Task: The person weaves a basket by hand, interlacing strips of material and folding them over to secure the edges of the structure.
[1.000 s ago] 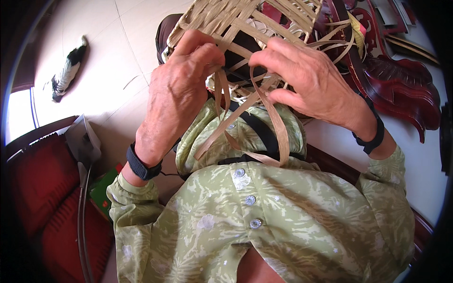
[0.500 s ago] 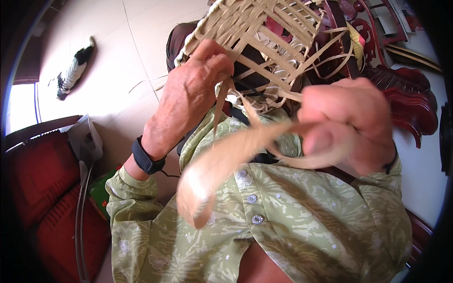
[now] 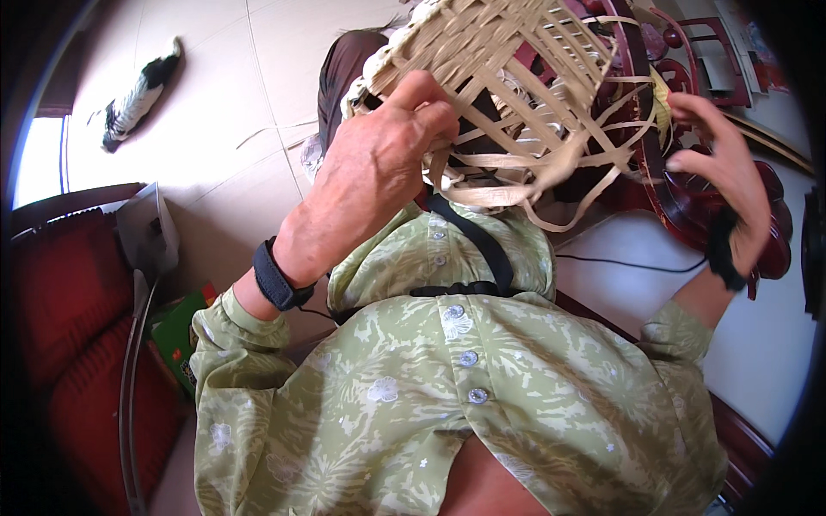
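A tan basket [image 3: 482, 52], woven from flat strips and partly open in its weave, sits tilted at the top middle over my lap. My left hand [image 3: 383, 142] is closed at its near left edge, fingertips pinched on the weaving; exactly what lies between them is hidden. From beneath that hand, a loose flat strip [image 3: 490, 161] runs right across the near side of the basket, blurred in part. Other strip ends curl out at the basket's right. Off to the right, my right hand [image 3: 723, 159] is open, thumb and fingers apart, with nothing visible in it.
Carved dark red wooden furniture [image 3: 680, 193] stands close at the right. A red seat [image 3: 86, 344] is at the left, beside a green box [image 3: 178, 335]. A black-and-white animal [image 3: 138, 99] lies on the tiled floor [image 3: 215, 138]. A black cord [image 3: 628, 262] trails at the right.
My right hand has let go of the looped strip, opened, and moved away to the right. The strip has swung from before my shirt up against the basket. My left hand and basket shifted slightly right.
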`<state>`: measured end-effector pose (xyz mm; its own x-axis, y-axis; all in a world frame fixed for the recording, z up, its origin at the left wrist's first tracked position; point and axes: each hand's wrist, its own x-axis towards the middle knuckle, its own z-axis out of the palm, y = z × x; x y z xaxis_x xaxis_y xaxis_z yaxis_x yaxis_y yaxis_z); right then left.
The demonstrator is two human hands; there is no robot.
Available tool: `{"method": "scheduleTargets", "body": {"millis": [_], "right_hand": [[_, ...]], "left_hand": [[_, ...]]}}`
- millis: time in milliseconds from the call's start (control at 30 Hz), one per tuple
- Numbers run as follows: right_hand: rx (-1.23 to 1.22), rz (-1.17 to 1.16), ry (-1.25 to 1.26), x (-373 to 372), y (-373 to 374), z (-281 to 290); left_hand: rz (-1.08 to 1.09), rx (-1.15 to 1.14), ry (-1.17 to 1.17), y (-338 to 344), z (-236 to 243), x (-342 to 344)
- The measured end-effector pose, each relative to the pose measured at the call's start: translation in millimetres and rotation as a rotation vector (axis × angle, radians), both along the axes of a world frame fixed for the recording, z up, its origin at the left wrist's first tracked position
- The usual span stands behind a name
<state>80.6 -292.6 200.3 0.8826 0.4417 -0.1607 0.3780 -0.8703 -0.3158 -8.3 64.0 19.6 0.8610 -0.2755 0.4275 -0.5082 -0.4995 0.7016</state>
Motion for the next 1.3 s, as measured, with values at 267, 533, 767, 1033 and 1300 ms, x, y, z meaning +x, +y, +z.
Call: {"method": "scheduleTargets", "body": {"millis": [267,533,767,1033,1300], "right_hand": [[0.129,0.471,-0.292,-78,162,-57],[0.098,0.433,-0.452,-89,162,-111],[0.144,0.155,-0.277,-129,174,-119],[-0.134,0.288,-0.324,-137,171,-117],[0.034,0.263,-0.469,-135,157,-127]], "left_hand": [[0.014,0.033,0.025,5,-1,1],[0.013,0.02,0.045,3,1,3],[0.008,0.046,0.044,3,2,3],[-0.1,0.002,0.0,8,5,8],[-0.068,0.045,-0.018,5,7,5]]}}
